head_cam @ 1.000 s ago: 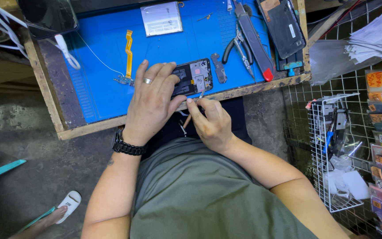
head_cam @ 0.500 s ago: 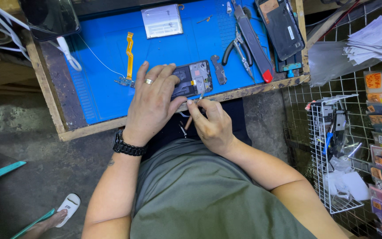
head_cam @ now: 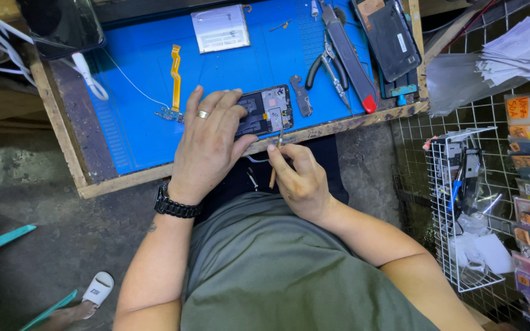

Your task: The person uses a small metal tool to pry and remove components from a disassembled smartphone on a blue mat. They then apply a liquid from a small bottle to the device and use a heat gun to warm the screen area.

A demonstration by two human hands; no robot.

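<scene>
"What kind of place is this?"

"A little phone fixing shop. See the blue mat on the tabletop, the open phone, the pliers, and the wire rack with small packs."

A bright blue mat covers the table, whose worn wooden edge is pale brown, and on the mat lie an orange-yellow ribbon cable, a silvery grey battery and pliers with black handles. The opened phone is black inside with grey metal parts. A gold ring and a black wristwatch sit above an olive-green shirt.
</scene>
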